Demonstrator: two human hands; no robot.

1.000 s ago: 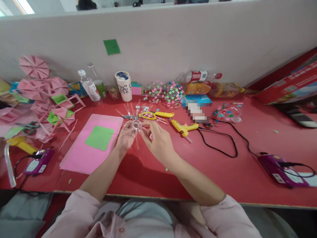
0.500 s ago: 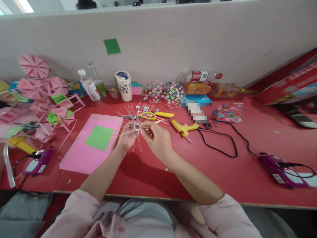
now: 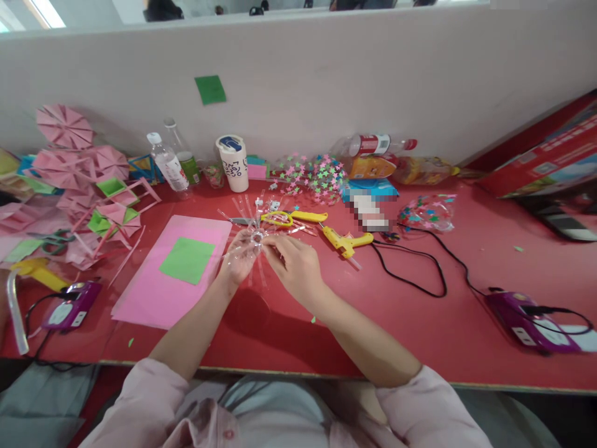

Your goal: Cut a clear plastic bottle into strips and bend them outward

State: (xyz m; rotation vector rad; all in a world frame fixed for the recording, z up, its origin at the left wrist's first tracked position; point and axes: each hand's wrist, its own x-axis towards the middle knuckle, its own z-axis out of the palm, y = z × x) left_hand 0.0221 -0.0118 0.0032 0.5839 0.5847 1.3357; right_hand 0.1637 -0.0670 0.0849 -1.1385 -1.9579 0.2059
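Observation:
A clear plastic bottle top cut into thin strips [image 3: 256, 238] fans out like a flower, its round neck facing up at me. My left hand [image 3: 237, 258] is closed around its left side from below, with strips lying over the fingers. On the right, my right hand [image 3: 298, 264] pinches at a strip close to the neck with thumb and forefinger; the exact spot is partly hidden. Just beyond the bottle top lie yellow-handled scissors [image 3: 278, 218] and a yellow-handled cutter [image 3: 308, 216]. A yellow glue gun [image 3: 346, 241] rests to the right of my right hand.
Pink sheets [image 3: 149, 295] bearing a green square [image 3: 188, 259] lie left. Folded pink paper shapes [image 3: 79, 165] pile up far left. Along the wall stand a water bottle [image 3: 168, 163] and a paper cup [image 3: 233, 165]. A black cable [image 3: 443, 274] loops near a purple power strip [image 3: 532, 323].
The bottle top and both hands have shifted very slightly left. My right fingers have drawn a little closer together at the strips. Everything else stays in place.

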